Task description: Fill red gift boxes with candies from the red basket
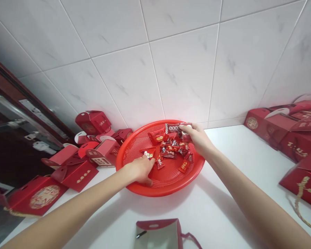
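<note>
A red plastic basket [166,191] with perforated sides holds several wrapped candies [171,148] in red and brown wrappers. My right hand [197,138] is over its far right side, with thumb and fingers closed on a dark red candy packet [186,129]. A brown packet with white lettering [172,128] lies just beside it. Inside the basket's left part is my left hand [142,169], thumb apart from the fingers, and its fingertips are by a red packet with a white figure [148,153]. Some of its fingers are hidden from view.
An open red gift box [180,231] with a pale inside stands at the near edge, partly out of frame. Several red gift boxes [75,173] are heaped at left, and more red boxes [287,135] at right. A tiled wall [181,69] rises behind the white table [223,138].
</note>
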Available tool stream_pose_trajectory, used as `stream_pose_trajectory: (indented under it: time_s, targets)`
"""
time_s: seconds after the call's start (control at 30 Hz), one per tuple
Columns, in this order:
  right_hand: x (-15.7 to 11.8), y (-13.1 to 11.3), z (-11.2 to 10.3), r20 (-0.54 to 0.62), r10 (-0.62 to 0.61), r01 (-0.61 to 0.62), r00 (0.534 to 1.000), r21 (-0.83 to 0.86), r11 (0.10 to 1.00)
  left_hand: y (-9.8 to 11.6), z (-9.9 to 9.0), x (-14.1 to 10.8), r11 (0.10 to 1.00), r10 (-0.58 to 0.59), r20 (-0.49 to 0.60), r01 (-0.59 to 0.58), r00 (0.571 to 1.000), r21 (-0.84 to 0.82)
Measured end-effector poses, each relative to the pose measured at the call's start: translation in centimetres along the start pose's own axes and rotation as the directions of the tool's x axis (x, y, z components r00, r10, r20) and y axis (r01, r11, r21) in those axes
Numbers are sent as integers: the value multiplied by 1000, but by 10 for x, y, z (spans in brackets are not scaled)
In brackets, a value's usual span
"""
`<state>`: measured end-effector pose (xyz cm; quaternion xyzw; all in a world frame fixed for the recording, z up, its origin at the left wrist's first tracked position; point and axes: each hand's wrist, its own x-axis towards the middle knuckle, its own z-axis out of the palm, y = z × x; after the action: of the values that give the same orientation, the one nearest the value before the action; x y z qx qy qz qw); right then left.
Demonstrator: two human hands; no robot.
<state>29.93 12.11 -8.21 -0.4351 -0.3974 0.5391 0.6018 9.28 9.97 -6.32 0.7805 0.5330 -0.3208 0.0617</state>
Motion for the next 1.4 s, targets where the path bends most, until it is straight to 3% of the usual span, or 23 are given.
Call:
stream_pose_trajectory:
  time_s: [0.3,0.43,0.63,0.73,0.83,1.07,1.2,1.3,1.4]
  targets:
    - [-1,-3,2,-10,15,-15,1000,-5,1000,10,-7,3,999,-23,3,23,1000,48]
    - [0,-3,3,-15,20,-20,1000,-8,1000,9,-5,8,999,-30,-12,29,999,-39]
    - [1,-2,3,-19,5,-6,1000,-12,1000,4,1,22,975,101,-149,-128,984,-181]
    - [0,-2,4,-24,7,-7,1000,-3,1000,3,2,30,917,150,-330,-256,932,-307]
    - [0,-2,4,-18,-8,8,1000,7,1000,2,1,35,847,90,-501,-330,861,-416]
    - [2,-1,4,-31,3,-3,1000,-16,1000,-7,1,47,586,24,-643,-532,765,-611]
    - [2,-2,3,-24,1,-2,1000,-15,1000,-8,3,51,475,25,-641,-573,767,-667]
    - [2,-2,3,-15,5,-5,1000,-14,1000,-9,2,51,521,42,-629,-554,776,-649]
    - [1,-1,3,-8,13,-13,1000,-20,1000,-13,-1,50,693,107,-625,-509,773,-511]
